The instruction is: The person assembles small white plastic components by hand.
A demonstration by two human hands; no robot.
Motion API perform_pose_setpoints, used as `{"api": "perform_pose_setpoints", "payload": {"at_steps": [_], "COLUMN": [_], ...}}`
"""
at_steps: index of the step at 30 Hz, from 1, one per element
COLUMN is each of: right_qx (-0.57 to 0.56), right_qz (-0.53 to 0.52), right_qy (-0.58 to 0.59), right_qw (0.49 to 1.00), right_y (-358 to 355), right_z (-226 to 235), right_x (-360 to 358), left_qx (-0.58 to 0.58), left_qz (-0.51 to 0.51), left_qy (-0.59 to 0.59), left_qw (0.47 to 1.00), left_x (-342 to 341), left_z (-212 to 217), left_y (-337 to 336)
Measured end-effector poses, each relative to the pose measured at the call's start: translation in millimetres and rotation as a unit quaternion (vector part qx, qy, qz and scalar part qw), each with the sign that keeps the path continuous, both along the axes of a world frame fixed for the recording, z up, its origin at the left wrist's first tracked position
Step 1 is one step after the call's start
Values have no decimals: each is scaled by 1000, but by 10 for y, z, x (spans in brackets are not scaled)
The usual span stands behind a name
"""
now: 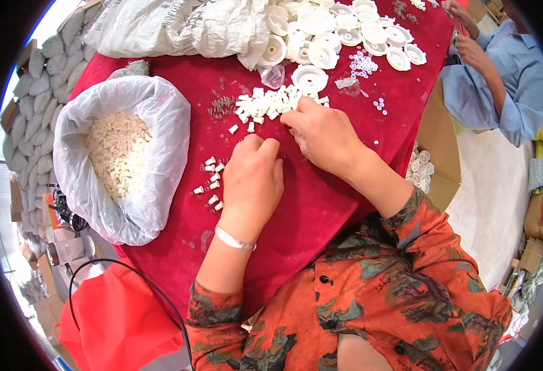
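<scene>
Over the red cloth, my left hand (253, 179) is closed with its fingers curled down; whatever lies under the fingertips is hidden. Beside it, to the left, several small white plastic plugs (214, 177) lie scattered. My right hand (326, 135) rests at the near right edge of a heap of the same white plugs (265, 104). Its thumb and fingers are drawn together at the heap, and I cannot make out what is between them. Thin metal coil springs (222, 106) lie in a loose cluster left of the heap.
A plastic-lined bag (172, 117) of small cream pieces stands at left. White round plastic housings (321, 54) and a woven sack (178, 28) cover the far side. Small translucent rings (363, 63) lie at right. A co-worker in a blue shirt (506, 80) is at the far right.
</scene>
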State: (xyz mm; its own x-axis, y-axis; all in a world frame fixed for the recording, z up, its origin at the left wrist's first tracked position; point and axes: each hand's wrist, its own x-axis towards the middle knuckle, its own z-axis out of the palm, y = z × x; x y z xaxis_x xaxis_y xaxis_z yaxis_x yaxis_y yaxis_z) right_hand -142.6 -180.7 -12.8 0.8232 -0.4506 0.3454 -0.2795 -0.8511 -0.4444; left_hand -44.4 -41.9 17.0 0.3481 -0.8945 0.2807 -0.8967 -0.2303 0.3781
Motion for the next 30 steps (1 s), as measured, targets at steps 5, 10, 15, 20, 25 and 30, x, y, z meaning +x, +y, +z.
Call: {"api": "perform_pose_setpoints", "payload": {"at_steps": [5, 10, 15, 20, 25, 30], "right_qx": [-14, -35, 0, -3, 30, 40], "right_qz": [6, -12, 18, 19, 88, 63], "right_qy": [47, 36, -61, -51, -72, -72], "right_qw": [999, 999, 998, 998, 993, 995], "right_y": [-2, 8, 3, 36, 70, 86], "right_z": [65, 72, 36, 7, 19, 62], "right_x": [40, 73, 72, 121, 41, 15], "left_qx": [-48, -76, -118, -138, -149, -155], "left_qz": [3, 70, 48, 40, 28, 14], "left_qy": [25, 427, 579, 613, 641, 656], "left_qw": [999, 898, 806, 777, 753, 738], "left_x": [80, 137, 184, 216, 228, 213], "left_z": [-168, -100, -82, -123, -127, -109], "left_y": [-45, 66, 94, 108, 102, 113]}}
